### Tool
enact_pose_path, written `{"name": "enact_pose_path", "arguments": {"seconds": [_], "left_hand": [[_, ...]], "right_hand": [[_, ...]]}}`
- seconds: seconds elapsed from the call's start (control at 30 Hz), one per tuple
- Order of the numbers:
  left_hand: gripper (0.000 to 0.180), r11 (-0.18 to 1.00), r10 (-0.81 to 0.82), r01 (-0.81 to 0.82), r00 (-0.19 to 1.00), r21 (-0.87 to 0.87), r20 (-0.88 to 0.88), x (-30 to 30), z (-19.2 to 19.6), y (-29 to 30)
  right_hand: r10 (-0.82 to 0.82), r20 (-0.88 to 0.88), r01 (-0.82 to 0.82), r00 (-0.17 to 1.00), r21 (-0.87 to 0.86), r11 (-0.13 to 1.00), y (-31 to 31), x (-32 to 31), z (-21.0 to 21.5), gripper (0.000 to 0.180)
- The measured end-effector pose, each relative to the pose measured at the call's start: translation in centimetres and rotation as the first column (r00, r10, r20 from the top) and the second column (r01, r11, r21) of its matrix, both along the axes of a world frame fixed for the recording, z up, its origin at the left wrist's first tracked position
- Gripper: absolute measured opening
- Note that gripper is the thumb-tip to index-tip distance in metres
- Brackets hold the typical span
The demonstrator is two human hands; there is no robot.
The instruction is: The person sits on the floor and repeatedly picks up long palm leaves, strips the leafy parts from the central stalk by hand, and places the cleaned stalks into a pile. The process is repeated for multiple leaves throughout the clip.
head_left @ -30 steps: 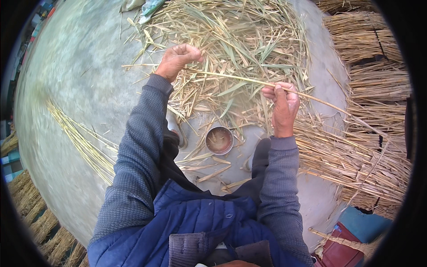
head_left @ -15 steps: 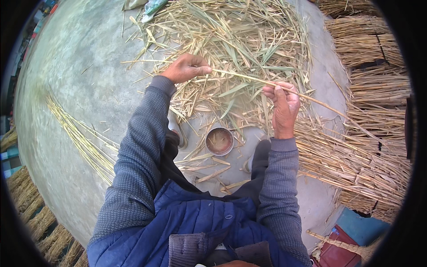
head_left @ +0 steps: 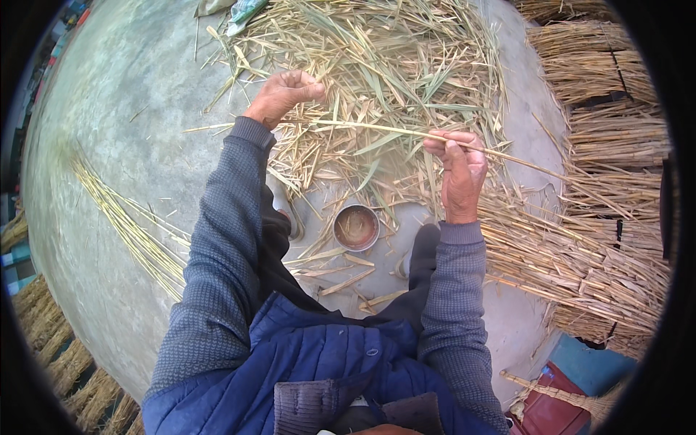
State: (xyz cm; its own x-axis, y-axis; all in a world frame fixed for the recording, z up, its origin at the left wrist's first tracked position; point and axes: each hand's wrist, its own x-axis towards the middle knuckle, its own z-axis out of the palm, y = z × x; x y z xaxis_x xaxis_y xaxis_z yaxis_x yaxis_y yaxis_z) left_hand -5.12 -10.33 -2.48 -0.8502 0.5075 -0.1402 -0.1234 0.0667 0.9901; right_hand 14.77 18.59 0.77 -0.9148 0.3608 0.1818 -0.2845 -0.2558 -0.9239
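Observation:
Between the thumb and fingers of my right hand [head_left: 462, 174] is a thin, pale reed stalk [head_left: 388, 130]. It stretches left over the litter, and its other end runs right toward the bundled stalks. My left hand [head_left: 285, 94] is up and to the left, apart from the stalk. Its thumb and fingertips are pressed together, and anything between them is too small to make out. Below both hands lies a heap of dry and greenish leaf strips [head_left: 406, 80] on the concrete floor.
A small round bowl [head_left: 373, 233] stands between my feet. A loose row of pale stalks [head_left: 130, 225] lies at the left. Trimmed reed stalks [head_left: 565, 264] lie at the right, near tied bundles [head_left: 616, 134]. A dark red object [head_left: 554, 399] sits at the lower right.
My left hand has come off the stalk's left end and moved up and left. The stalk stays in my right hand, its left end now free and a little lower.

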Motion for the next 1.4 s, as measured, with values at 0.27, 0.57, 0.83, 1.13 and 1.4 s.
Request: {"name": "enact_pose_path", "arguments": {"seconds": [0.27, 0.57, 0.83, 1.13, 1.4], "left_hand": [[0.034, 0.749, -0.331, -0.396, 0.472, -0.532, -0.817, 3.5, 1.6, 3.6], [0.022, 0.845, -0.431, -0.057, 0.518, -0.532, -0.739, 4.2, 1.7, 5.4], [0.035, 0.949, -0.271, 0.009, 0.531, -0.314, -0.803, 5.8, 1.2, 7.7], [0.021, 0.972, -0.222, 0.153, 0.842, -0.179, -0.491, 6.2, 2.1, 9.2], [0.025, 0.943, -0.327, 0.292, 0.903, -0.16, -0.278, 6.9, 1.9, 10.6]], "right_hand": [[-0.033, 0.196, 0.016, 0.98, 0.087, 0.996, -1.5, -0.6, -0.7, 0.021], [-0.077, 0.264, 0.076, 0.961, 0.011, 0.997, -1.3, -0.7, -1.0, 0.022], [-0.13, 0.251, 0.12, 0.959, 0.053, 0.991, -0.9, -0.1, -0.5, 0.027], [-0.123, 0.277, 0.125, 0.953, 0.012, 0.992, 0.4, 0.4, -0.5, 0.031], [-0.095, 0.242, 0.082, 0.965, 0.063, 0.995, 0.1, 0.3, -0.6, 0.031]]}}
